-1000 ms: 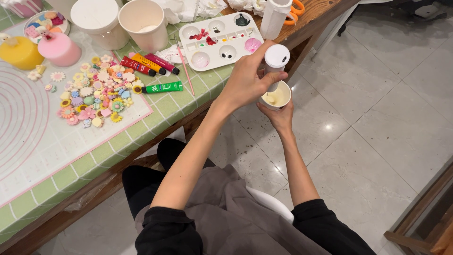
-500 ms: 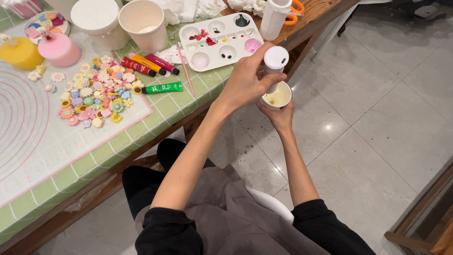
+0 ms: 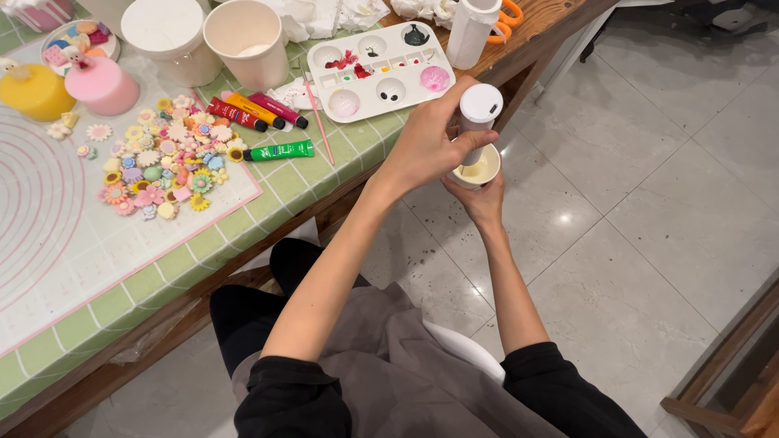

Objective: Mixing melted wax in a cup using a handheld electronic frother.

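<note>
While the left hand (image 3: 426, 146) wraps its fingers closed around a white cylindrical bottle (image 3: 477, 113) and tips its lower end into a small white cup (image 3: 477, 169), the right hand (image 3: 480, 201) cups that vessel from below, fingers curled shut around its base; both sit right of centre in the frame, out past the table edge (image 3: 519, 77) and over the tiled floor (image 3: 649, 203). Because the cup hangs over bare floor rather than the table, any slip or overfill would probably send its pale yellowish contents straight down onto the tiles or the person's grey apron (image 3: 389, 365). A hard squeeze might also make the bottle spurt past the narrow rim. At upper centre the paint palette (image 3: 381, 69) and a second white bottle (image 3: 472, 32) stand close behind the left hand, so a jerk of the elbow could knock them. Paint tubes (image 3: 256, 109) and small coloured flower pieces (image 3: 158, 166) lie farther left, well apart.
</note>
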